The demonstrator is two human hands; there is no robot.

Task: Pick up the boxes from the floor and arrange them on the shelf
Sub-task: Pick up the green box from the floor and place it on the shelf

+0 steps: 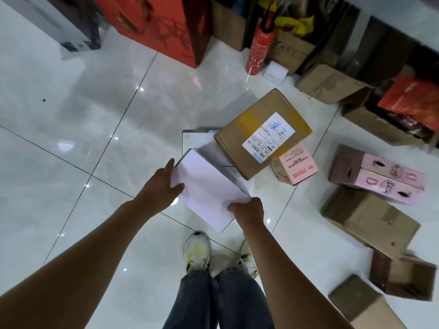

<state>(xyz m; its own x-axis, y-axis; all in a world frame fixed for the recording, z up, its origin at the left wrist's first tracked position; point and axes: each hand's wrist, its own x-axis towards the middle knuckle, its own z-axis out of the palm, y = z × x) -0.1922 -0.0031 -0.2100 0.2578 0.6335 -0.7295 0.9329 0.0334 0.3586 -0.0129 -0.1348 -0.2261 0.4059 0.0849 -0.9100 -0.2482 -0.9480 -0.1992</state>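
A flat white box is held between both hands above the tiled floor, tilted. My left hand holds its left edge, thumb on top and fingers along the side. My right hand grips its near right corner. Just beyond lies a brown carton with a shipping label, partly over another flat white box and resting against a small pink box. To the right lie a pink double box, a brown carton, an opened brown box and one more carton.
A red fire extinguisher stands at the back beside open cartons. Red gift boxes and a white box stand at the far left. Low shelving with cartons and a red box runs along the right. My feet are below the hands.
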